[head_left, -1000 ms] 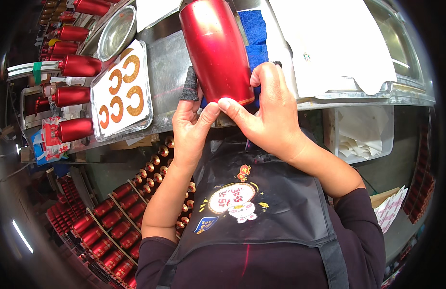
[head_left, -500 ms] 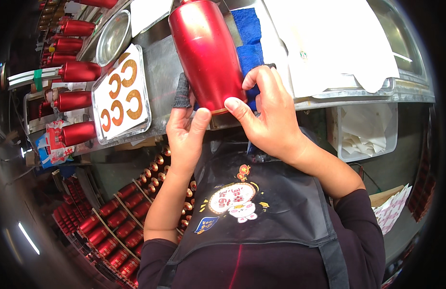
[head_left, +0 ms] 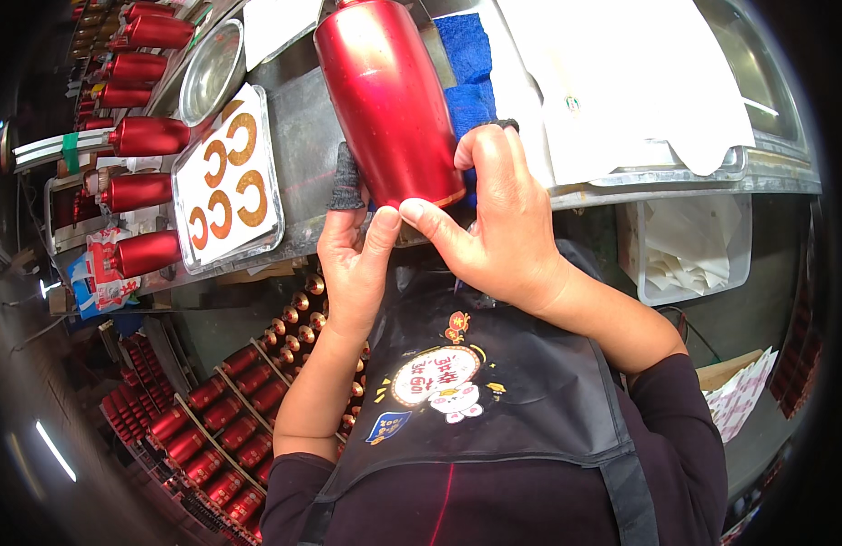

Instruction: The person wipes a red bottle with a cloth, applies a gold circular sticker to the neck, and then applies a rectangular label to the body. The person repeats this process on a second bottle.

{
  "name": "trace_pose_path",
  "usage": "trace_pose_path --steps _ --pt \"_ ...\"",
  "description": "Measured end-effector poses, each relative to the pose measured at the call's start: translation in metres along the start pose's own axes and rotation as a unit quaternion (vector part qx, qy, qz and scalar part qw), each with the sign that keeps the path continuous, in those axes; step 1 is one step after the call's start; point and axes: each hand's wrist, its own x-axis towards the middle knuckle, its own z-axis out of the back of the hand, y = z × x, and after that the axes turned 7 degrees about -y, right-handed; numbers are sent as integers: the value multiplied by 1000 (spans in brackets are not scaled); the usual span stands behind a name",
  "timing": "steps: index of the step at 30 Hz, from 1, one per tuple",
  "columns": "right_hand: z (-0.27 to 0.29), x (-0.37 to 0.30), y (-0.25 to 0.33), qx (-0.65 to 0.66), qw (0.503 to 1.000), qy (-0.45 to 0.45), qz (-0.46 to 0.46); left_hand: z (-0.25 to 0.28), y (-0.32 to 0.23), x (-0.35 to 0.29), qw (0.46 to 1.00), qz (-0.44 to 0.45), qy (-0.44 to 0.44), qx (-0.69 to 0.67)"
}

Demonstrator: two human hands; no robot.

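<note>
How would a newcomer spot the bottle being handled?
Find the grey metal worktable, then the blue cloth on it. The red bottle is just left of it. Unlike the other red bottles, it has the left hand and right hand at its near end.

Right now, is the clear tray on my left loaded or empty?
Loaded: in the clear tray lies a white sheet, with several gold C-shaped pieces spread across it.

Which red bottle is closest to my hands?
The red bottle at top centre, with the left hand and right hand at its lower end; the other red bottles, like those at left, are farther off.
</note>
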Motion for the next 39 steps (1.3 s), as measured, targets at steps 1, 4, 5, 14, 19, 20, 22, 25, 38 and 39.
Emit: trace_pose_path --steps 1,4,5,14,19,20,22,25,38,39 --pt "0 0 -1 1 1000 4 6 -2 -1 0 1000 2 0 0" --pt "-1 0 -2 17 1000 7 -9 -6 -4 -1 1000 -5 -9 14" --pt "-1 0 -2 22 1000 7 -9 -7 -5 -1 1000 -9 -14 21" --pt "6 0 -3 75 995 38 -58 -3 -3 -6 998 9 -37 55" --pt "5 1 -5 139 985 31 -95 17 11 -23 922 -220 -3 318" --pt "3 0 -5 109 993 22 -49 20 14 -27 910 -231 11 345" --pt "-1 -1 -3 56 998 -3 5 25 19 -29 883 -265 20 387" --pt "-6 -1 -1 23 1000 -18 -1 25 20 -28 857 -286 16 427" --pt "-4 -3 -4 103 992 13 -74 14 -20 -8 709 -405 58 575" --pt "-5 -3 -5 110 991 8 -76 12 -25 -6 700 -413 62 579"
